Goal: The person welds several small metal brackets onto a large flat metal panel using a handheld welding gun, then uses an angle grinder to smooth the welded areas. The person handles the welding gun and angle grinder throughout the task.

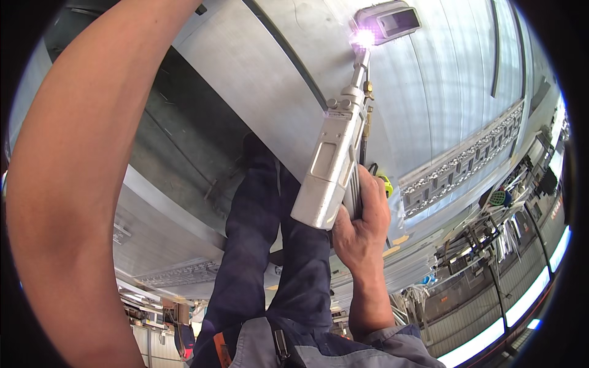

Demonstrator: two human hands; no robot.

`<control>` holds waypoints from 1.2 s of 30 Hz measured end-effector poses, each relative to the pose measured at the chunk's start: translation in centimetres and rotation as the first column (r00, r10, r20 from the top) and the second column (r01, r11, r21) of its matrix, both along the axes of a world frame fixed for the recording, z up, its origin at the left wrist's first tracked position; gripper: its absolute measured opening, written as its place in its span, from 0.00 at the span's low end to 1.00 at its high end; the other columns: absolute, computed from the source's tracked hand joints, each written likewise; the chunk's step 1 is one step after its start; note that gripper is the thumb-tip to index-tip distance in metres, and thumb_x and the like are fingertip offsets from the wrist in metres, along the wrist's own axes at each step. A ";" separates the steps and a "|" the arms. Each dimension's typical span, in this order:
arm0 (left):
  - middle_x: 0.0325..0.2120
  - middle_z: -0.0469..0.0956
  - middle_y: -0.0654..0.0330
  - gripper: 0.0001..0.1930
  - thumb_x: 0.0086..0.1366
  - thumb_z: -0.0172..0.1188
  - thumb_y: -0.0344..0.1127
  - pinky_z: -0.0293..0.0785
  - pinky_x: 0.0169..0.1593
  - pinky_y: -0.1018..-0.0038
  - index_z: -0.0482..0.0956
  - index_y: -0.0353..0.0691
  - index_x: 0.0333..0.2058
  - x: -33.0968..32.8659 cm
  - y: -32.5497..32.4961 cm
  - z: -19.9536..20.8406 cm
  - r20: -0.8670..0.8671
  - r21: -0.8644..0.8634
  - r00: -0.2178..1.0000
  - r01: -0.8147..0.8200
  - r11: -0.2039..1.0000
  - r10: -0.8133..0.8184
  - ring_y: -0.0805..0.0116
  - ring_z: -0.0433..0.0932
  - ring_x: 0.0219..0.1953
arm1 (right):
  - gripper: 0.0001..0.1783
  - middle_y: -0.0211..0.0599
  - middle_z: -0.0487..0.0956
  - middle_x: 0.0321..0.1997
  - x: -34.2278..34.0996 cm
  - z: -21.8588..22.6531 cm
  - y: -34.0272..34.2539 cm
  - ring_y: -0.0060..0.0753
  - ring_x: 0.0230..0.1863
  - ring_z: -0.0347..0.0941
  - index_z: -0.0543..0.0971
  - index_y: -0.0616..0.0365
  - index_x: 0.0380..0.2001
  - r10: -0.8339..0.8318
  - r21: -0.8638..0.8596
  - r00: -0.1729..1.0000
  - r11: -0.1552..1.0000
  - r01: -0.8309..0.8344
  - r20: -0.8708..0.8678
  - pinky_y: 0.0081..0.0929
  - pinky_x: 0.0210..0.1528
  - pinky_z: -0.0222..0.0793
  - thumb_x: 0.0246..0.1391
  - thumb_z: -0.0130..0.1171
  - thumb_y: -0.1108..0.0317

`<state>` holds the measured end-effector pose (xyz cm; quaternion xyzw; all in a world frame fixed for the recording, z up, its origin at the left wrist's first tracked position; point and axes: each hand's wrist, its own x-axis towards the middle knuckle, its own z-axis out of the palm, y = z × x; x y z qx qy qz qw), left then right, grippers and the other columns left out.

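Observation:
My right hand (368,227) is wrapped round the grip of a silver handheld welding gun (328,162). The gun points away from me, and its nozzle meets a bright pinkish-white glow (364,38). That glow sits at the near left corner of a short metal piece with rounded corners and a dark rectangular opening (392,23). The piece is on a large sheet of bare metal (429,98). Beside the nozzle runs a thin tube with brass fittings (368,92). My left forearm (80,165) reaches up across the left side, its hand beyond the upper edge.
A dark gap (184,122) lies left of the sheet, near my legs (251,208). A bright yellow-green object (385,184) shows behind my right hand. To the right are a patterned cut strip (466,162) and metal offcuts on racks (503,239).

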<state>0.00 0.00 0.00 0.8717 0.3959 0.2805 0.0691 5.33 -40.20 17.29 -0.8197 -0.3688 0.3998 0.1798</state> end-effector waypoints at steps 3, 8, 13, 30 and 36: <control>0.38 0.81 0.44 0.09 0.59 0.59 0.36 0.74 0.54 0.54 0.83 0.36 0.32 -1.0 -0.3 1.8 -0.388 0.058 0.907 0.202 0.978 -0.164 0.47 0.79 0.46 | 0.39 0.52 0.76 0.52 0.2 0.2 -0.6 0.51 0.49 0.74 0.72 0.59 0.64 0.009 0.030 1.000 1.000 -0.008 -0.009 0.42 0.55 0.72 0.45 0.67 0.73; 0.38 0.80 0.44 0.14 0.67 0.51 0.38 0.74 0.54 0.56 0.82 0.37 0.33 -0.5 -0.5 0.1 0.040 0.000 0.998 0.041 0.999 -0.041 0.44 0.78 0.45 | 0.36 0.53 0.79 0.50 0.9 1.3 -0.9 0.53 0.49 0.75 0.74 0.62 0.62 0.052 0.076 0.997 0.996 -0.048 -0.053 0.43 0.54 0.73 0.47 0.66 0.71; 0.37 0.80 0.45 0.13 0.66 0.52 0.37 0.74 0.54 0.56 0.82 0.36 0.33 -0.2 -0.7 0.4 0.044 -0.028 0.999 0.033 0.999 -0.032 0.45 0.78 0.45 | 0.37 0.52 0.78 0.51 0.8 0.5 0.4 0.54 0.48 0.75 0.73 0.60 0.62 0.062 0.056 0.997 0.997 -0.059 -0.038 0.42 0.52 0.74 0.45 0.69 0.68; 0.36 0.80 0.48 0.11 0.64 0.53 0.35 0.74 0.53 0.57 0.82 0.36 0.32 -0.3 -0.5 0.6 0.042 0.020 0.997 0.059 0.998 -0.060 0.47 0.78 0.43 | 0.34 0.51 0.75 0.46 0.6 -0.9 2.7 0.53 0.45 0.74 0.74 0.58 0.61 0.030 0.069 0.999 0.997 -0.029 -0.022 0.43 0.48 0.74 0.51 0.72 0.63; 0.34 0.79 0.48 0.10 0.64 0.53 0.35 0.74 0.51 0.56 0.81 0.36 0.30 -0.5 -0.5 0.5 0.048 0.060 0.995 0.089 0.994 -0.092 0.46 0.77 0.42 | 0.34 0.51 0.74 0.45 0.5 -0.7 2.9 0.52 0.44 0.74 0.74 0.59 0.60 0.024 0.053 0.999 0.998 -0.023 -0.024 0.43 0.46 0.74 0.51 0.72 0.63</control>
